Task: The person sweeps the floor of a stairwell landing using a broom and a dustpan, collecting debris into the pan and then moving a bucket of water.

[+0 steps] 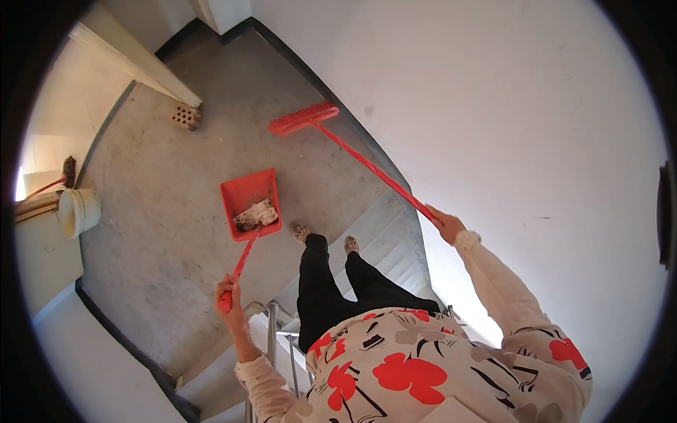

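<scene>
My left hand [229, 301] is closed around the handle of a red long-handled dustpan [242, 189]. The pan lies before me on the concrete floor, its mouth facing away from me. Pale crumpled waste [257, 213] and dark dirt sit at its rear, near the handle. In my right hand [447, 224] is the end of a red broom's handle [370, 165]. The broom head [303, 118], with red bristles, is farther out on the floor, close to the dark skirting along the right wall. A gap of bare floor separates the broom head from the dustpan.
Stairs [381, 224] run down to my right, and more steps with a metal railing [272, 328] are beside my left arm. A perforated brick [185, 117] rests at the edge of an open door [137, 53]. At far left are a white bucket [79, 212] and another broom [67, 172].
</scene>
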{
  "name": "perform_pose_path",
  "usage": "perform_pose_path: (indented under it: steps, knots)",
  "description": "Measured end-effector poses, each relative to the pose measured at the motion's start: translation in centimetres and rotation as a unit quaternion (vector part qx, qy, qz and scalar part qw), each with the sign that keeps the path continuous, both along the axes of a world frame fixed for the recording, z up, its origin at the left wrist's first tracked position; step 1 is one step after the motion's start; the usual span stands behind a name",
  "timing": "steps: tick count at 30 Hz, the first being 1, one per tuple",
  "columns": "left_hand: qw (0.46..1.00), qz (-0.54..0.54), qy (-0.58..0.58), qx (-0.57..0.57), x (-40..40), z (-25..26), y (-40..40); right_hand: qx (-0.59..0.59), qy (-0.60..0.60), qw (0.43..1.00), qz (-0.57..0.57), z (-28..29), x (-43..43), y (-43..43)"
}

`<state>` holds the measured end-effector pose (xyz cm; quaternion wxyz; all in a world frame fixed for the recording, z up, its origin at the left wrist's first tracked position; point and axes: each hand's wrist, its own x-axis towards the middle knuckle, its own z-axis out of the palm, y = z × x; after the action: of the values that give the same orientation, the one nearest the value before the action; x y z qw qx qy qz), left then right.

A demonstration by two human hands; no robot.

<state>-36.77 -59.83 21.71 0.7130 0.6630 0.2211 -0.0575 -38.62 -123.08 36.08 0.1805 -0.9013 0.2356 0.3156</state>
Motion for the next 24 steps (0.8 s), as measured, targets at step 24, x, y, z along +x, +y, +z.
perform_pose_path:
  steps: [24]
  knots:
    - [0.987, 0.158, 0.020, 0.027, -4.7, 2.9, -3.2, -0.019, 0.156, 0.980, 0.121, -20.2, 7.1, -0.1]
